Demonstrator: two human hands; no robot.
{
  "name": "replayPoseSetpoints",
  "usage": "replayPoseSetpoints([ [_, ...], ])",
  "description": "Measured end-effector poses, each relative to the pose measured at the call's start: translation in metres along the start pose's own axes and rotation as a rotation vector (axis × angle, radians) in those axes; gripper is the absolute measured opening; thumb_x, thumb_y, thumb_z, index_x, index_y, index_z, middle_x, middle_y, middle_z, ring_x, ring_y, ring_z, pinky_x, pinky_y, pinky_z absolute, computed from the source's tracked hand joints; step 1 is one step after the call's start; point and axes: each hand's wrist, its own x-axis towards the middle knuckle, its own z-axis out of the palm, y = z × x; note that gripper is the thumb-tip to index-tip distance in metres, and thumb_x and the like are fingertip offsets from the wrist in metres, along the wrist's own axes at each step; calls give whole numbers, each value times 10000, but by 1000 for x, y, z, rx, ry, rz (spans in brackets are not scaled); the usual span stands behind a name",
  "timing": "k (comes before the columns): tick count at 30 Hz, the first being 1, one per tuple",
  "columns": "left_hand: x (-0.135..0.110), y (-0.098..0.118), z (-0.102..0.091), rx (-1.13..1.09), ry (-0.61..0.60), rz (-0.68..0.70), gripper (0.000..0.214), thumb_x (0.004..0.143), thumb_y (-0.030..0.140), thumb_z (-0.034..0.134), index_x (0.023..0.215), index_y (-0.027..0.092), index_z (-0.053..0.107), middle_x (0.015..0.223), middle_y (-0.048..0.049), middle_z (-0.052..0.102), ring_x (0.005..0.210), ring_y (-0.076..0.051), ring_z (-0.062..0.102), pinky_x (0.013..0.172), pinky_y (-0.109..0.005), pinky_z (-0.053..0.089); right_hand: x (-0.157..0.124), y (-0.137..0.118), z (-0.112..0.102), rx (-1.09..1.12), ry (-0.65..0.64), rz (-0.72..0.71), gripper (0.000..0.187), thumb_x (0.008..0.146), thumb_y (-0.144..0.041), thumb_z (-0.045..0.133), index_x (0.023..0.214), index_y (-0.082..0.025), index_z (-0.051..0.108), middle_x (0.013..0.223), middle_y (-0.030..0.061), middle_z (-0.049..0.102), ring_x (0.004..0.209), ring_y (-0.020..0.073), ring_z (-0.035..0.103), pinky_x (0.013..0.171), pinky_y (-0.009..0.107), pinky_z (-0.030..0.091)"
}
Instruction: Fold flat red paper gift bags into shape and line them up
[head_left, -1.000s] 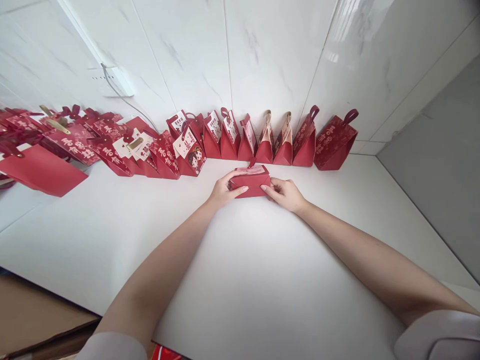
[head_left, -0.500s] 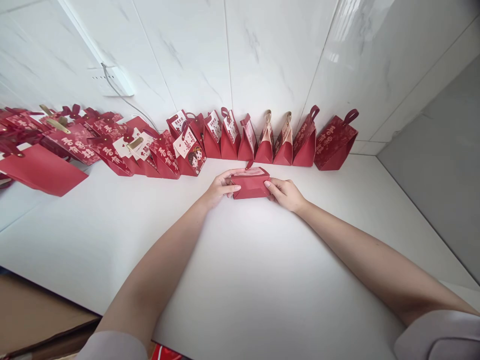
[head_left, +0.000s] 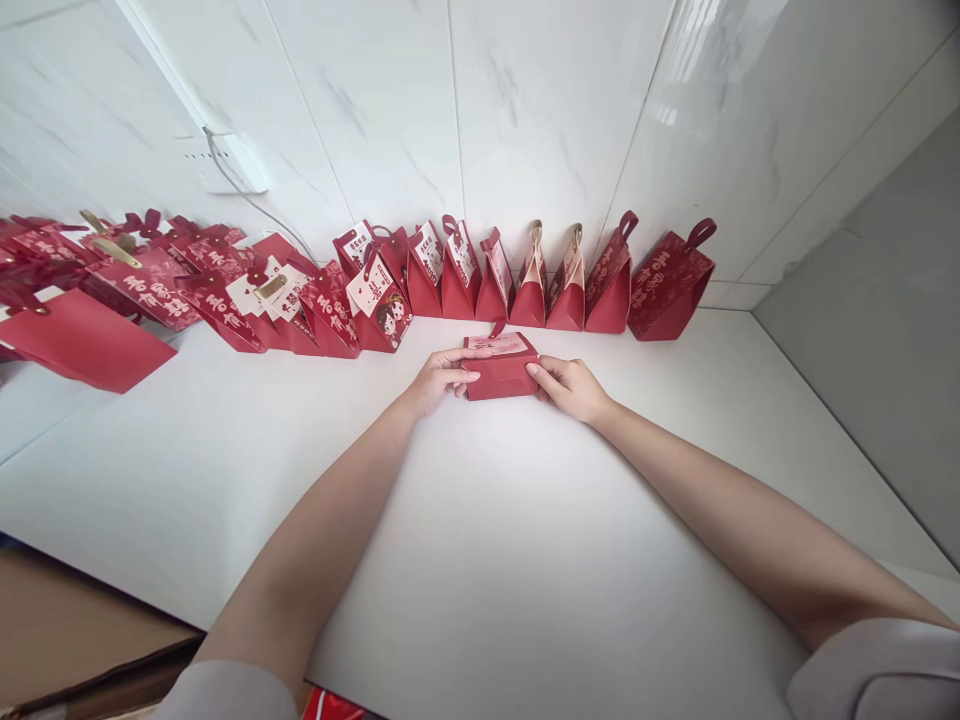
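A small red gift box (head_left: 501,380) with a pink printed panel lies tilted at the middle of the white table, its base turned toward me and its ribbon loop pointing to the wall. My left hand (head_left: 437,382) grips its left end, thumb on the near face and fingers over the top panel. At the right end, my right hand (head_left: 571,388) pinches the box with the thumb in front; its other fingers are partly hidden behind. Just beyond stands a row of similar red boxes, among them a pink-panelled one (head_left: 494,282).
Against the marbled tile wall (head_left: 547,100), the row ends on the right with a large red box (head_left: 670,285). Many more boxes crowd the left, including a plain red one (head_left: 94,340). A cable hangs from a wall socket (head_left: 229,165). Cardboard (head_left: 75,630) shows below the table's left edge.
The gift box has tipped slightly, so more of its pink top panel shows. My left fingers have shifted a little over it. My right hand has barely moved.
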Motion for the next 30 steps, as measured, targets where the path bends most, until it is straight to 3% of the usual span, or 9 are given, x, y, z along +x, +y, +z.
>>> replayPoseSetpoints([
  [6, -2, 0, 4, -3, 25, 12, 403, 684, 317, 807, 1054, 161, 765, 499, 39, 527, 419, -49, 385, 439, -216, 347, 0, -1, 1, 7, 12, 5, 434, 975, -527, 460, 664, -228, 503, 559, -25, 628, 531, 151, 558, 627, 271, 438],
  [11, -2, 2, 7, -59, 34, 20, 374, 715, 418, 794, 980, 154, 783, 711, -37, 675, 447, -27, 328, 431, -220, 368, 0, 0, 1, -22, 15, 8, 428, 968, -535, 465, 671, -227, 494, 569, -22, 621, 546, 154, 552, 621, 273, 428],
  [14, -1, 3, 7, -98, 41, -10, 438, 758, 504, 730, 965, 122, 785, 544, -20, 598, 421, -45, 316, 426, -229, 372, 1, 0, 2, -87, 63, 12, 411, 923, -573, 526, 697, -234, 468, 587, -26, 596, 548, 162, 548, 580, 277, 411],
  [18, 0, 4, 6, -142, 0, -26, 472, 818, 522, 625, 991, 111, 777, 422, 3, 499, 395, -88, 388, 434, -249, 407, 2, 0, 4, -118, 113, 36, 451, 819, -622, 648, 1025, -246, 506, 771, -9, 670, 542, 177, 588, 577, 302, 456],
  [21, 1, 4, 6, -132, -21, -10, 434, 824, 478, 627, 1050, 133, 762, 470, -8, 560, 413, -100, 456, 447, -247, 431, 3, 0, 4, -103, 158, 30, 669, 834, -616, 634, 1328, -234, 392, 1023, 55, 687, 565, 177, 621, 601, 332, 501],
  [23, 1, 4, 7, -113, -3, -2, 412, 808, 461, 663, 1051, 143, 760, 582, -33, 649, 419, -85, 460, 449, -244, 432, 3, -1, 3, -88, 173, -9, 681, 894, -575, 578, 1433, -247, 321, 1132, 74, 665, 601, 175, 637, 643, 351, 529],
  [27, -3, 5, 11, -17, 58, 37, 355, 766, 391, 717, 1021, 147, 753, 865, -71, 730, 429, -57, 463, 452, -247, 433, 0, -3, 2, -126, 184, -187, 390, 976, -467, 490, 1310, -268, 525, 1243, 76, 628, 919, 228, 665, 795, 383, 552],
  [30, -10, 5, 18, 131, 189, 174, 350, 808, 352, 645, 1084, 148, 711, 809, -38, 700, 413, -61, 448, 434, -244, 390, -2, -6, 2, -90, 213, -272, 286, 997, -421, 456, 1163, -239, 602, 1157, 91, 646, 1011, 236, 637, 695, 336, 569],
])
